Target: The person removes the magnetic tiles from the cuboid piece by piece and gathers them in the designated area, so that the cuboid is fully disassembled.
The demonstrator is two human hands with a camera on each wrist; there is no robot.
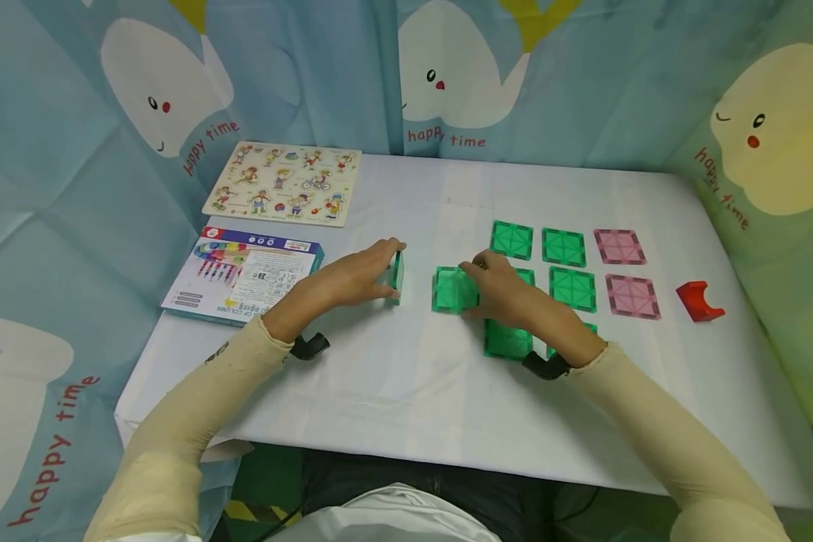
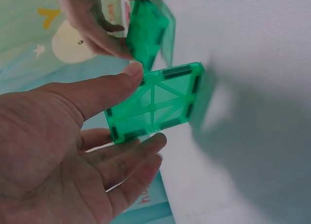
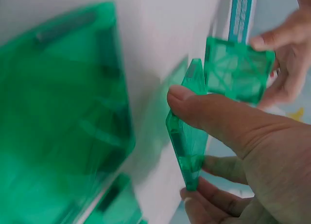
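Note:
A green translucent magnetic tile [image 1: 397, 278] stands on edge in my left hand [image 1: 348, 278], pinched by its edges between thumb and fingers; the left wrist view shows its crossed ribs and dark magnets [image 2: 151, 107]. My right hand [image 1: 508, 290] pinches another green tile [image 1: 452, 290] at its edges, thumb on one side and fingertips on the other. It is seen nearly edge-on in the right wrist view [image 3: 187, 136]. A gap separates the two held tiles in the head view. Beside and partly under my right hand lie several flat green tiles [image 1: 572, 288].
Two pink tiles [image 1: 633, 296] lie right of the green ones, with a red notched block [image 1: 696, 302] farther right. At the left are a printed box [image 1: 244, 275] and a picture puzzle board [image 1: 284, 184]. Whale-print curtains [image 1: 339, 83] border the white table [image 1: 379, 384].

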